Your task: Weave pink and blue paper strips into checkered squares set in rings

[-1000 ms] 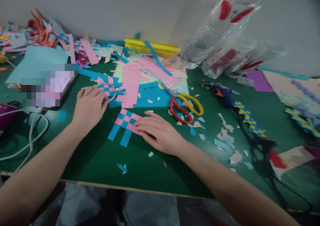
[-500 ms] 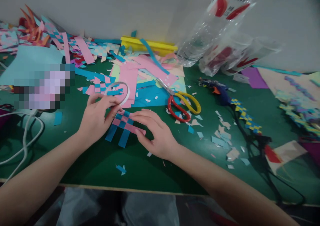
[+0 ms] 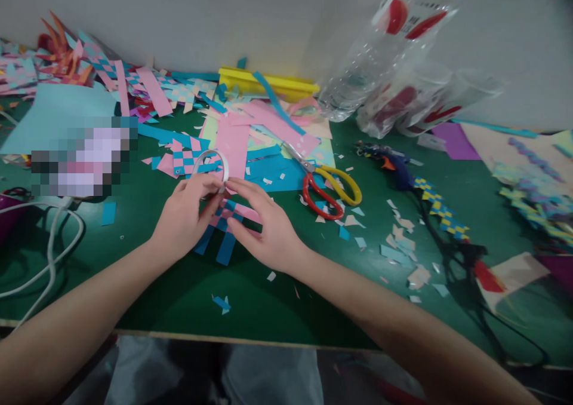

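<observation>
A thin white ring, which looks like a roll of tape (image 3: 225,167), stands on edge in my left hand (image 3: 181,214), its fingers and thumb closed on its lower side. The fingertips of my right hand (image 3: 273,229) touch or nearly touch the ring's lower right edge. The right thumb is spread away from those fingers, over a woven piece of pink and blue paper strips (image 3: 235,209). That woven piece lies on the green table under both hands, which partly cover it. Its loose blue strips (image 3: 225,248) point toward me.
Scissors with red and yellow handles (image 3: 324,184) lie right of my hands among paper scraps. Behind are pink sheets (image 3: 233,139), a yellow holder (image 3: 268,85) and plastic cups (image 3: 461,103). On the left are a blurred-out object (image 3: 85,160) and a white cable (image 3: 51,255).
My right hand has moved up and left from the woven paper's right side to the tape roll. The roll has turned more edge-on in my left hand.
</observation>
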### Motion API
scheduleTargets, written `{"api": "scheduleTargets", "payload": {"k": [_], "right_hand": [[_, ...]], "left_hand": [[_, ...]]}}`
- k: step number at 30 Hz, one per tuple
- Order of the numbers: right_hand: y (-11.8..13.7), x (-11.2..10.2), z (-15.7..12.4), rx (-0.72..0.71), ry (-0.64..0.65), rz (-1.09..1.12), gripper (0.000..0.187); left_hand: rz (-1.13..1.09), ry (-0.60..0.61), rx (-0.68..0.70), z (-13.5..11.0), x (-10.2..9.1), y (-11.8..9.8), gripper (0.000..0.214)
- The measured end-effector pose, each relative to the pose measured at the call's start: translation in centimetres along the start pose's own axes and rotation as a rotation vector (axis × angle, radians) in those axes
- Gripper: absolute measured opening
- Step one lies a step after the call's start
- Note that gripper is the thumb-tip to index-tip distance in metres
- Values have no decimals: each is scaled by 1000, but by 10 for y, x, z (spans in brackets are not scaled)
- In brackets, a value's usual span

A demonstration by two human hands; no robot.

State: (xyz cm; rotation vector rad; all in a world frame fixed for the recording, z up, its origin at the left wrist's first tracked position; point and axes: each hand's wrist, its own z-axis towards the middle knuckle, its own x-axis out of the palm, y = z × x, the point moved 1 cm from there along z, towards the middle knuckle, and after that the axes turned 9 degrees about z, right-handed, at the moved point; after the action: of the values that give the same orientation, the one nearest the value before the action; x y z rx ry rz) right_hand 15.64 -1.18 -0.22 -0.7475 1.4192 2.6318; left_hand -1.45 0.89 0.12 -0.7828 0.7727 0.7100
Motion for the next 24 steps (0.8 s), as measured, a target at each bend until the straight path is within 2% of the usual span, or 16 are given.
{"api": "scheduleTargets", "payload": {"k": [3, 6, 9, 14, 20, 24], "right_hand": [[-4, 1, -1, -26, -5, 52, 46], [-8, 0, -4, -42, -11, 92, 46], [-10, -2, -6, -51, -23, 87, 43], [-8, -3, -7, -109, -157, 18, 28], [-7, -3, -7, -142, -61, 9, 27], [-8, -2, -9, -133, -57, 5, 32]], "left_hand": [[-44, -2, -27, 0, 0, 0, 15], [-69, 47, -53, 0, 1, 0, 16], [-16, 84, -19, 1, 1, -1, 10], [-25, 70, -51, 2, 2, 3, 13], [-51, 95, 2, 3, 2, 2, 18], [3, 71, 98, 3, 3, 1, 23]]}}
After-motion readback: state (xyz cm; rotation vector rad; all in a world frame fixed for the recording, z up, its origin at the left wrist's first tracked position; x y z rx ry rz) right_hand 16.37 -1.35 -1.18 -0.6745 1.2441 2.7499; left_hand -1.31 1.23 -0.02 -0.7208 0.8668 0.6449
